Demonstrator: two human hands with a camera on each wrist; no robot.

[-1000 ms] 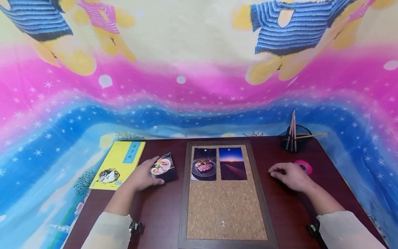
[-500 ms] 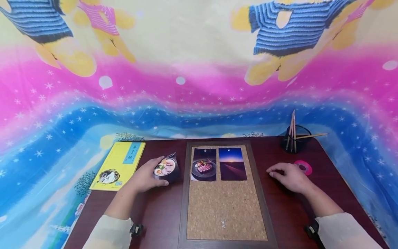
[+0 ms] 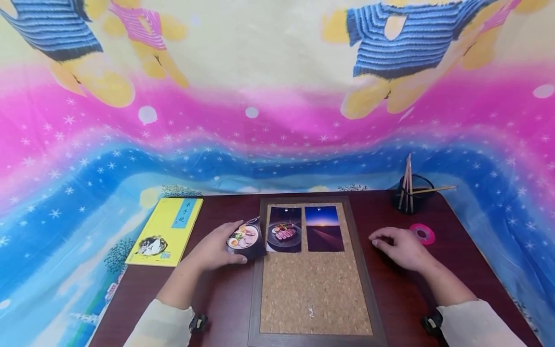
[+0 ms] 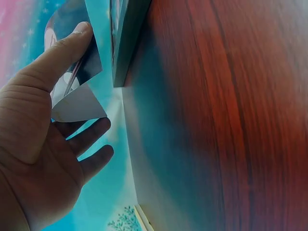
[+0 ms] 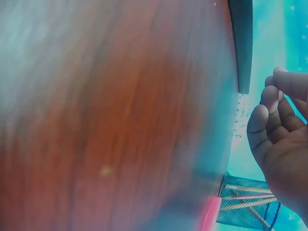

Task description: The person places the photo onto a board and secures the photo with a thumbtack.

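My left hand (image 3: pixel 214 248) pinches a photo of a ramen bowl (image 3: pixel 244 238) between thumb and fingers. The photo bows in the grip, and its pale back (image 4: pixel 81 106) shows in the left wrist view. Its right edge is at the left frame of a corkboard (image 3: pixel 316 294); whether they touch I cannot tell. Pinned at the board's top are a photo of sliced meat on a plate (image 3: pixel 284 231) and a sunset road photo (image 3: pixel 324 231). Right of the board, my right hand (image 3: pixel 401 248) hovers with loosely bent fingers, holding nothing visible.
A round pink item (image 3: pixel 424 233) lies beside my right hand. Behind it stands a black mesh cup (image 3: pixel 405 200) with several pencils (image 3: pixel 408 180). On the left lies a yellow book (image 3: pixel 166 236). Patterned cloth (image 3: pixel 277 120) surrounds the dark wooden table (image 3: pixel 221 299).
My left hand has carried the ramen photo rightward, up to the board's left edge. The right hand has drifted slightly left.
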